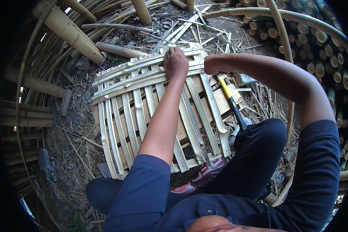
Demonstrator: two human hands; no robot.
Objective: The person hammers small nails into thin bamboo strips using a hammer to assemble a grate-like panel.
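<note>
A panel of split bamboo slats [141, 112] lies before me, with long crosswise strips [121, 83] near its far side. My left hand [176, 63] is closed over these crosswise strips, right of the panel's middle, its fingertips hidden from me. At the strips' right end, my right hand [213, 65] is curled into a fist; whatever it holds is hidden. Just below that fist, a tool with a yellow-and-black handle [229, 94] slants along the panel's right edge toward my knee. Its far end by the knee is hard to make out.
Cut bamboo poles [311, 42] are stacked at the right, behind a bent upright pole [288, 58]. Thick bamboo posts [71, 33] and a pole rack [27, 116] stand at the left. Loose bamboo offcuts [193, 25] and dry leaves litter the ground beyond the panel.
</note>
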